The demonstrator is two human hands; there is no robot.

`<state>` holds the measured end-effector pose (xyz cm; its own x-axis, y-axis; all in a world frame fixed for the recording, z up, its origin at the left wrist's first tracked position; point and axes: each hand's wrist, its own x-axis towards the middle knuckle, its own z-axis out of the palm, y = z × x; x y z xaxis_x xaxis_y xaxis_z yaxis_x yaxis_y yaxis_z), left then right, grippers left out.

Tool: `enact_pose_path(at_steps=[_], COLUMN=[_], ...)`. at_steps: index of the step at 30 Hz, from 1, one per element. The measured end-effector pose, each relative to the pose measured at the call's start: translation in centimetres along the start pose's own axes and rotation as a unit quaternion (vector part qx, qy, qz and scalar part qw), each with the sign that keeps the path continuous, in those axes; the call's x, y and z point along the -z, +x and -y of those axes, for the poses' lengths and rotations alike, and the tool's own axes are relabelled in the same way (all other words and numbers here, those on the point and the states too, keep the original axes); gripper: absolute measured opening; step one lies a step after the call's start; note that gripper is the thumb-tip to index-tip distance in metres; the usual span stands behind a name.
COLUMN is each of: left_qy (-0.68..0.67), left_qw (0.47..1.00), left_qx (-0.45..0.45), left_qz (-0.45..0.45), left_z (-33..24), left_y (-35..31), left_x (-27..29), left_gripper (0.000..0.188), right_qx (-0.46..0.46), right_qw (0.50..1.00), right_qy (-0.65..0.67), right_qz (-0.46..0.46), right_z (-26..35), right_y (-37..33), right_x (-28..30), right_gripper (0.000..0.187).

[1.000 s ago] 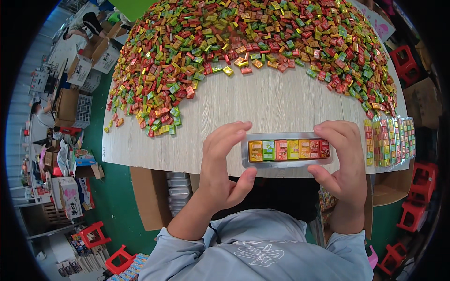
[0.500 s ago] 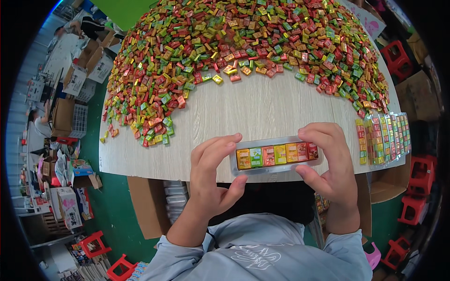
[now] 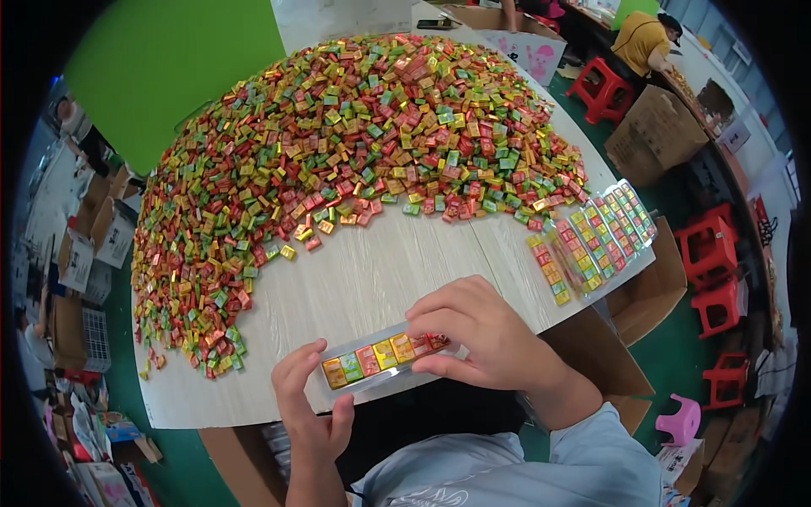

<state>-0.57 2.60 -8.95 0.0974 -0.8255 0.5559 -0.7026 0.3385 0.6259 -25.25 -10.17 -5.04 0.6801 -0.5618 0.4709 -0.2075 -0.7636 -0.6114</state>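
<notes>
A narrow clear plastic tray [image 3: 405, 380] lies slightly tilted at the near edge of the table. One row of small foil-wrapped sweets [image 3: 385, 355] in orange, green, red and yellow fills it. My right hand [image 3: 481, 338] is closed over the tray's right end, thumb on the near side and fingers on the far side, partly hiding the last sweets. At the left end, my left hand [image 3: 308, 406] has its thumb and fingers apart, fingertips close to the tray's corner. A large heap of the same wrapped sweets [image 3: 363, 144] covers the far part of the table.
Several filled clear trays [image 3: 596, 241] are lined up on the table [image 3: 338, 270] at its right edge, with a row of sweets [image 3: 549, 270] beside them. Cardboard boxes [image 3: 655, 135] and red stools [image 3: 710, 245] stand to the right. A green panel [image 3: 177, 76] rises behind the heap.
The view has swung, bringing more of the table's far side and right side into sight. My right hand has closed in over the tray's right end; my left hand stays by the left end.
</notes>
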Motion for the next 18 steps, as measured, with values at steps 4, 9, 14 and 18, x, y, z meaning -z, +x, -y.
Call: enact_pose_path(at_steps=[4,9,14,18], left_qy=[0.005,0.012,0.054,0.045], left_qw=[1.000,1.000,0.998,0.999], left_qx=[-0.002,-0.003,-0.014,-0.003], left_qz=[0.004,0.004,0.028,0.000], left_z=[0.05,0.21,0.08,-0.21], left_y=[0.19,0.15,0.33,0.39], left_x=[0.02,0.07,0.51,0.24], left_gripper=[0.052,0.053,0.045,0.035], right_qx=[-0.002,0.011,0.045,0.064], right_qw=[1.000,1.000,0.999,0.997], right_qy=[0.008,0.002,-0.024,-0.026], right_qz=[-0.011,-0.013,-0.019,-0.018], right_z=[0.09,0.17,0.09,-0.29], right_y=[0.04,0.11,0.16,0.17], right_x=[-0.02,0.13,0.23,0.46], right_gripper=[0.034,0.026,0.022,0.024])
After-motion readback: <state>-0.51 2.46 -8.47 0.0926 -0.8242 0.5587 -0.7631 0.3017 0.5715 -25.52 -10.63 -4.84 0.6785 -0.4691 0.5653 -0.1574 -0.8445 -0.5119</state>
